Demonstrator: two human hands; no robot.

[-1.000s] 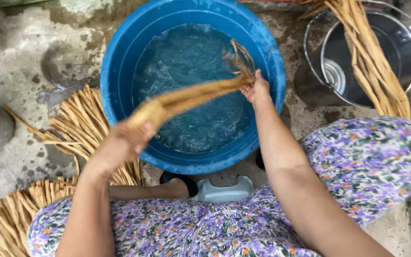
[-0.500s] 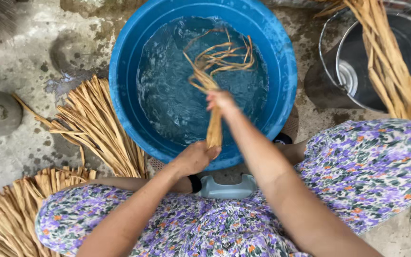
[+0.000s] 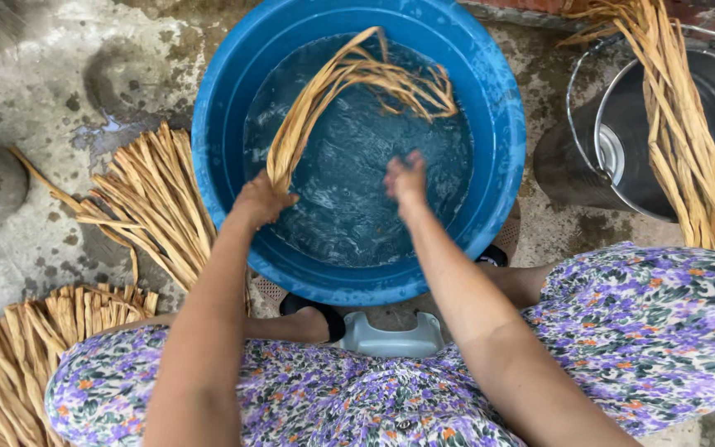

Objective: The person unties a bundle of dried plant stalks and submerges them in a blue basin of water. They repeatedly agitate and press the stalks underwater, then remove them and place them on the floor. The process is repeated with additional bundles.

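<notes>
Now left hand (image 3: 260, 201) grips straw bundle (image 3: 333, 87) arching up-right over basin (image 3: 225, 108); right hand (image 3: 407, 178) open.

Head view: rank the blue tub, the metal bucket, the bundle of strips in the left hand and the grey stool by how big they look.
1. blue tub
2. metal bucket, partly cut off at the frame's edge
3. bundle of strips held in the left hand
4. grey stool, mostly hidden under the person's legs, so its rank is unsure

The left hand (image 3: 260, 201) grips a bundle of tan fibre strips (image 3: 349, 79) arching over the water in a blue basin (image 3: 502, 124). The right hand (image 3: 407, 176) hovers open above the water. Further strips (image 3: 155, 199) lie on the concrete floor (image 3: 43, 99); more stand in a metal bucket (image 3: 622, 157).
</notes>
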